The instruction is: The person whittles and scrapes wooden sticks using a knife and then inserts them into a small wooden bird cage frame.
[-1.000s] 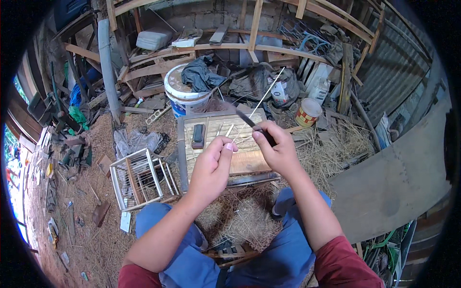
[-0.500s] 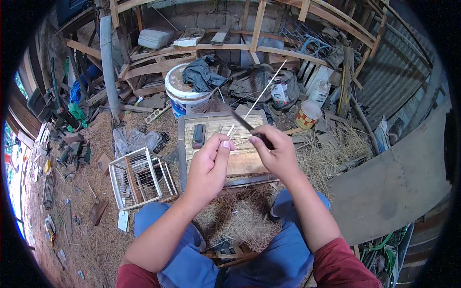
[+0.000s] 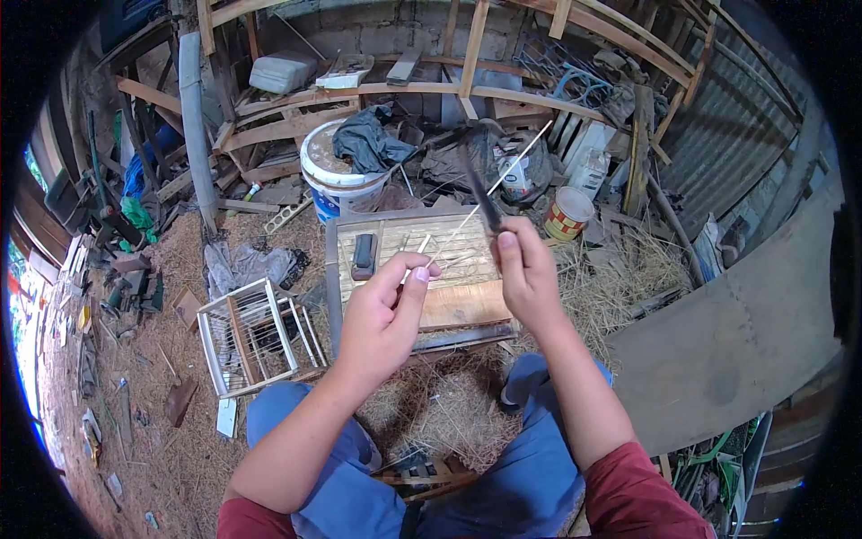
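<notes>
1. The bare left hand [image 3: 388, 310] has its grip pinched on a thin, straight, pale stick [image 3: 516, 163], slanting far and right over the desk.
2. The bare right hand [image 3: 532, 277] has its grip clamped around a dark-bladed knife [image 3: 492, 216].
3. The low, slatted wooden desk [image 3: 395, 232] bears a dark oblong block [image 3: 364, 255], left.
4. Farther, a round white bucket [image 3: 341, 191] stands left, a red-and-yellow can [image 3: 569, 217] right.

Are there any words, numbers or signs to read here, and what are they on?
White pack: print, too small and blurred to read.
White container right of it: markings, too blurred.
Red-and-yellow tin: markings, too small.
White-and-blue bucket: markings, too small.
Knife, thin stick: no writing shows.
</notes>
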Tool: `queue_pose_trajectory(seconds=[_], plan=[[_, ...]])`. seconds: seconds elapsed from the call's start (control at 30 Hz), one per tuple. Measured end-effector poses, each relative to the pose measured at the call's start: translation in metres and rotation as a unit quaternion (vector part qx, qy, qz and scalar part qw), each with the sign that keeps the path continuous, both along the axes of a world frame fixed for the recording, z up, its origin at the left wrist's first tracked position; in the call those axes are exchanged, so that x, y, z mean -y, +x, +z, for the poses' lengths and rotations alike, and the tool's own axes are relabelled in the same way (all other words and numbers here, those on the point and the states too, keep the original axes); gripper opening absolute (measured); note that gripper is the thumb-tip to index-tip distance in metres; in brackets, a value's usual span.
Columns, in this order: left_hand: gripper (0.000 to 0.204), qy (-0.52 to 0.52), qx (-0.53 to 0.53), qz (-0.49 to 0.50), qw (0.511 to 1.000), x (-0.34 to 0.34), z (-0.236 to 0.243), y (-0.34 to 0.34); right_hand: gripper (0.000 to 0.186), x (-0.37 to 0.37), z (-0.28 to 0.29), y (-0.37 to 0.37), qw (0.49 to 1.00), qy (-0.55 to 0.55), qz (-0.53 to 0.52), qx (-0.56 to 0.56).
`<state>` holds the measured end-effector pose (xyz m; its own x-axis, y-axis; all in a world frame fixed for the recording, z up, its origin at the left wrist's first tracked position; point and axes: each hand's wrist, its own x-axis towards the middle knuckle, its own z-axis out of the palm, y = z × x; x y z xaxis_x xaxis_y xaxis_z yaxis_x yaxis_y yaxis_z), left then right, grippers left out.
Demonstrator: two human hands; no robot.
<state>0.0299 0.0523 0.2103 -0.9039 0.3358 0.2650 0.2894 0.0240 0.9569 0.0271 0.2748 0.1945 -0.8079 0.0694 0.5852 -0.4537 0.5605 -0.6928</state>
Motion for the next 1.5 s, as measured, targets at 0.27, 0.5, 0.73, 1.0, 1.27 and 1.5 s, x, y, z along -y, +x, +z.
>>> queue_pose_trajectory(seconds=[0.27,0.5,0.73,1.0,1.27,1.5], plan=[[0.014,-0.076,-0.11,0.03,0.991,0.005,-0.004,0.001,0.013,-0.007,0.002,-0.001,0.996,-0.086,0.011,0.023],[0.012,-0.118,-0.175,0.08,0.974,0.0,0.0,0.005,0.011,-0.008,-0.001,-0.007,0.995,-0.102,-0.017,-0.013],[0.012,-0.114,-0.192,0.112,0.968,-0.001,-0.001,0.007,0.01,0.009,-0.001,0.002,0.997,0.002,-0.066,-0.036],[0.012,-0.098,-0.143,0.117,0.978,-0.002,0.002,0.01,0.011,0.031,-0.006,0.003,0.998,-0.024,-0.049,-0.036],[0.017,-0.072,-0.107,0.125,0.984,0.004,-0.004,0.01,0.013,0.042,-0.008,0.006,0.999,-0.001,-0.024,-0.034],[0.021,-0.054,-0.057,0.104,0.991,0.006,-0.003,0.006,0.011,0.049,-0.005,0.008,0.999,0.034,-0.009,-0.019]])
